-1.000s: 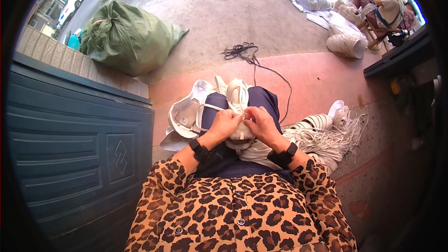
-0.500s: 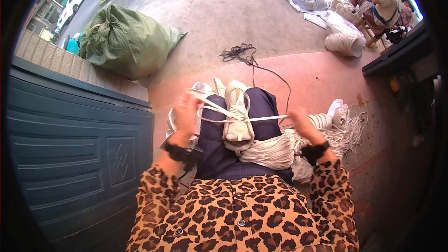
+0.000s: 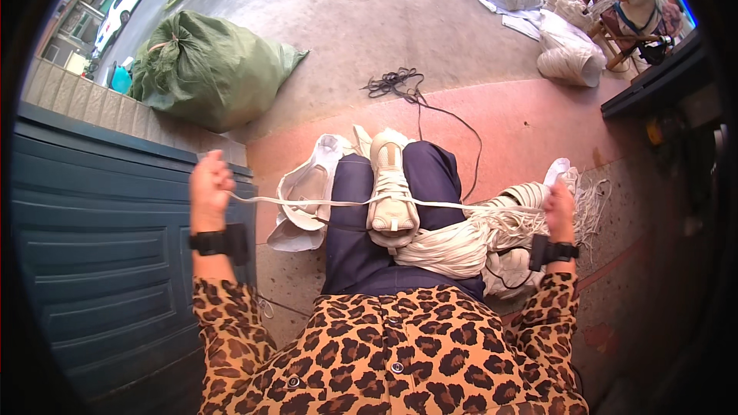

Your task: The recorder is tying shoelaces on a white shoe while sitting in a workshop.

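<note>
Over the lap, left hand [image 3: 209, 184] and right hand [image 3: 559, 204] are now spreading wide, each fisted on the lace [image 3: 323, 201], cinching the shoe [image 3: 390, 184].

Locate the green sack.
In the head view, the green sack lies on the pavement at upper left, beyond the low wall, far from both hands.
</note>
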The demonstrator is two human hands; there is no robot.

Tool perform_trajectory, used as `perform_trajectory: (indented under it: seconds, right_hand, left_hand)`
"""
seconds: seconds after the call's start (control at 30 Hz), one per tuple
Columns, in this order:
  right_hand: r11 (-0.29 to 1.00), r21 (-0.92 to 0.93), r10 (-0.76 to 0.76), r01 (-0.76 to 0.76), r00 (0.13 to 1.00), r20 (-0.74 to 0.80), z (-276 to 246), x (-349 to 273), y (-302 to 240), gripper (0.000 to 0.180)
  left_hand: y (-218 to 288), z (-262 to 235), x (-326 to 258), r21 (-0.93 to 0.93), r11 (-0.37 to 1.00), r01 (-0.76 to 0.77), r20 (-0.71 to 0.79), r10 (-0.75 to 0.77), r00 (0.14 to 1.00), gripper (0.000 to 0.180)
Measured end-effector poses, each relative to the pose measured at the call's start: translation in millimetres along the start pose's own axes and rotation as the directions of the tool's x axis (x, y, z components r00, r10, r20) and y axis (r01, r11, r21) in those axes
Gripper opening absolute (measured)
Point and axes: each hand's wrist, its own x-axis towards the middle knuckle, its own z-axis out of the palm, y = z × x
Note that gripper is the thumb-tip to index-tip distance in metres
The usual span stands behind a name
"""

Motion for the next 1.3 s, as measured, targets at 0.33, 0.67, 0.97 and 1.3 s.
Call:
perform_trajectory:
  seconds: [0.33, 0.67, 0.97, 1.3]
  right_hand:
    - [0.623, -0.596, 0.234, 0.507, 0.606, 0.76, 198, -141, 36, 0.021]
    - [0.533, -0.392, -0.183, 0.75, 0.555, 0.811, 202, -152, 43, 0.016]
    - [0.36, -0.544, 0.003, 0.757, 0.583, 0.813, 221, -151, 49, 0.018]
    - [0.059, -0.608, -0.048, 0.792, 0.611, 0.79, 238, -136, 50, 0.027]
  left_hand:
    - [-145, 99, -61, 0.677, 0.655, 0.334, 0.304, -0.663, 0.684, 0.016]
    - [-158, 113, -57, 0.659, 0.384, -0.647, 0.617, 0.217, 0.757, 0.015]
    - [-175, 115, -49, 0.686, 0.25, -0.684, 0.689, 0.08, 0.72, 0.02]
    - [-165, 111, -57, 0.741, 0.576, -0.345, 0.523, -0.172, 0.835, 0.024]
